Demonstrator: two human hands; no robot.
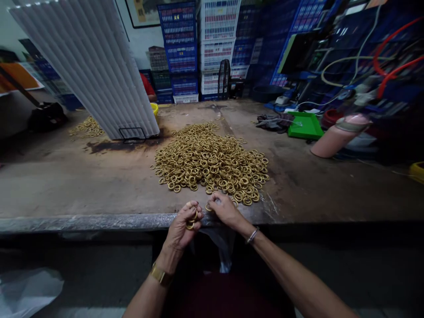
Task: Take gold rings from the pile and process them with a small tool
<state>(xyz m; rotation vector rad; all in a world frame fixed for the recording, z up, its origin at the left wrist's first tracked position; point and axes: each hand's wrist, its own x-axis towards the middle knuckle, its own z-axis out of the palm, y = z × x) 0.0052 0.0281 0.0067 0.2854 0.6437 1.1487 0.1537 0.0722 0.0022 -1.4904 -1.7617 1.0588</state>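
A wide heap of brass-coloured metal rings (208,159) lies on the worktable (99,190) in front of me. My left hand (185,223), palm turned up, is closed around a few rings (191,223) just off the table's front edge. At the near edge of the heap my right hand (223,208) pinches a single ring (208,207) between thumb and fingers. The two hands are close together but apart. Part of the left hand's rings is hidden by its curled fingers.
A tall corrugated white panel (89,70) stands on the left, with a smaller ring pile (88,128) behind it and a person's red sleeve (145,84) beyond. To the right are a green tray (303,125), dark gloves (273,123) and a pink bottle (341,137). Stacked crates (180,53) line the back.
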